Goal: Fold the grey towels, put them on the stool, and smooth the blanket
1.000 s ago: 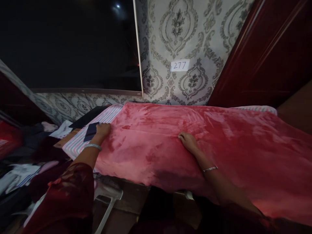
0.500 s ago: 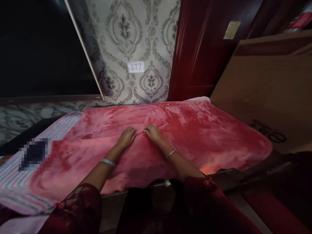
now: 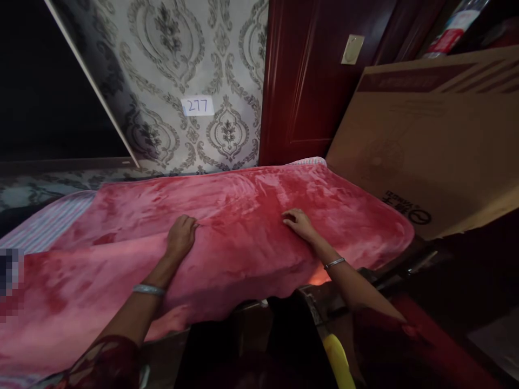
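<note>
A pink-red plush blanket point(image 3: 247, 243) lies spread out, with a folded layer along its near left side. My left hand point(image 3: 181, 236) is closed on the edge of that fold, left of the middle, its thumb and fingers pinching the fabric. Farther right, my right hand point(image 3: 299, 222) is just over the blanket's surface, fingers curved and thumb a little apart, with no cloth visible between them. Whether its fingertips touch the plush is hard to tell. A striped cloth point(image 3: 60, 219) shows from beneath the blanket at the left.
A large cardboard box point(image 3: 430, 140) stands at the right, with a bottle point(image 3: 456, 29) behind its top edge. A dark screen point(image 3: 60, 92) fills the upper left. Behind are patterned wallpaper and a dark red door point(image 3: 300, 81). Something yellow point(image 3: 338, 359) sits low near my legs.
My right hand has left the fold edge beside my left hand and moved right across the blanket. My left hand stays on the fold. The view has turned to the right.
</note>
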### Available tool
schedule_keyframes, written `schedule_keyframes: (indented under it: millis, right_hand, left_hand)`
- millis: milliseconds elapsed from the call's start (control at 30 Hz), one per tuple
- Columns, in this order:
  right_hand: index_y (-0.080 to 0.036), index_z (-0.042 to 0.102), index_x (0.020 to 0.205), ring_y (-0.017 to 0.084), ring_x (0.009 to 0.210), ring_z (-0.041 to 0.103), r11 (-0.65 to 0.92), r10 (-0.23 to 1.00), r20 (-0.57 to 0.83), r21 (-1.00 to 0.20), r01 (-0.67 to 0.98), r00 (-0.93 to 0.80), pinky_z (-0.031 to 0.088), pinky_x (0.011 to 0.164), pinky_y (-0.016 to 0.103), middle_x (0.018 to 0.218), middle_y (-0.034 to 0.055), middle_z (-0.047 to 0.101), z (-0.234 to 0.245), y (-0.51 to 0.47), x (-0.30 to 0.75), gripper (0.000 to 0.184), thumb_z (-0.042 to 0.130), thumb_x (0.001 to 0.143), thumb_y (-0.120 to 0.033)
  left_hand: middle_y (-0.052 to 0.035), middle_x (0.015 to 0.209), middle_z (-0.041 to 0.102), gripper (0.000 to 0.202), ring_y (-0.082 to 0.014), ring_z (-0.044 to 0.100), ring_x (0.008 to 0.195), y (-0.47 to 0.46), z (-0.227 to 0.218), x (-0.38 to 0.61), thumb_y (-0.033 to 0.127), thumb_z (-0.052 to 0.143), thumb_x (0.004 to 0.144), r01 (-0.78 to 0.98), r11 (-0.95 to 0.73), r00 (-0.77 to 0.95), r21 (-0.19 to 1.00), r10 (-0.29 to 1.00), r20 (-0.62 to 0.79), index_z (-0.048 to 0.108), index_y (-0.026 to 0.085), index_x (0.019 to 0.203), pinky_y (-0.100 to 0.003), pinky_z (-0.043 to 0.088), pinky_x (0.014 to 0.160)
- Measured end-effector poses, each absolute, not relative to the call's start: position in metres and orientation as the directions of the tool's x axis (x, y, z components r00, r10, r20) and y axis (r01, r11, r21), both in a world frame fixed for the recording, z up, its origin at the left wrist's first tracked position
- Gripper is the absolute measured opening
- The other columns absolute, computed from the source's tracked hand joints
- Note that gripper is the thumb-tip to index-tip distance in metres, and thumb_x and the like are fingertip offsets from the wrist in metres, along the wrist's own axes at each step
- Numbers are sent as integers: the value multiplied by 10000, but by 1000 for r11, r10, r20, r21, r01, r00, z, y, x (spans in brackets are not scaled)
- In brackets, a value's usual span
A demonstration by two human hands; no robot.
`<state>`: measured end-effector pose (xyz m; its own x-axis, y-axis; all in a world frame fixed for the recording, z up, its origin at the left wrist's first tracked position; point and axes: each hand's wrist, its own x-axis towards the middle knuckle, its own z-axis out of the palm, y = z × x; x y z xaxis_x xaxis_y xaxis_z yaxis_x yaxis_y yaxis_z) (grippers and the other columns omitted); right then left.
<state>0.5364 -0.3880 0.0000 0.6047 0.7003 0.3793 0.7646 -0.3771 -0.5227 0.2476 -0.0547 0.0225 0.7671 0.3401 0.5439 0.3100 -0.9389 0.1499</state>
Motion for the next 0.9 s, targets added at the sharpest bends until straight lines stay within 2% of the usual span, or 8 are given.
schedule_keyframes:
  millis: [100,233,467,567,733,833,900]
  right_hand:
    - [-202,739,1140,246,1113,617,-374,731,375,-477,795,570,438,1040,430,1158,99,715,-4,-385,539,280,678,867,-194]
    - [-221,712,1257,266,1165,573,-446,751,316,-405,798,579,439,1017,427,1235,108,673,-2,-371,533,403,743,856,-221]
    - [-295,688,1316,285,1213,535,-444,787,285,-354,823,547,432,983,421,1288,98,633,5,-363,524,466,777,859,-319]
    - [-266,716,1260,276,1195,548,-442,794,285,-338,831,538,438,963,403,1268,104,640,4,-358,521,399,768,865,-288]
    - [-222,756,1016,237,1065,586,-408,805,327,-299,863,494,432,910,351,1080,88,690,1,-350,513,146,639,936,-188]
    - [-203,728,939,245,1023,587,-477,784,321,-237,846,532,412,867,338,1015,94,692,3,-347,506,159,574,957,-164]
    - [-188,709,969,250,1014,588,-535,746,330,-220,816,578,407,852,337,1024,114,691,4,-346,503,197,514,979,-159]
  left_hand:
    - [-144,969,640,243,-286,593,988,-56,24,247,265,404,978,308,-940,752,145,334,568,628,185,929,-400,497,895]
    - [-144,964,638,245,-290,588,992,-57,25,244,261,402,977,319,-940,739,125,329,588,631,183,938,-404,492,900]
    - [-135,956,641,249,-277,594,969,-59,26,242,278,403,989,316,-938,685,141,329,650,628,186,930,-400,496,897]
    - [-134,964,643,254,-274,596,978,-60,26,242,289,406,995,311,-937,666,157,333,667,631,188,936,-397,495,899]
    - [-124,969,642,238,-271,592,981,-59,25,242,285,426,986,309,-934,671,177,346,655,644,198,951,-401,489,909]
    - [-126,966,640,236,-269,591,975,-57,24,242,279,424,982,310,-936,679,168,342,650,642,196,946,-393,488,904]
    - [-131,967,641,241,-273,592,978,-56,24,243,278,418,984,313,-937,691,155,336,640,639,192,938,-391,489,902]
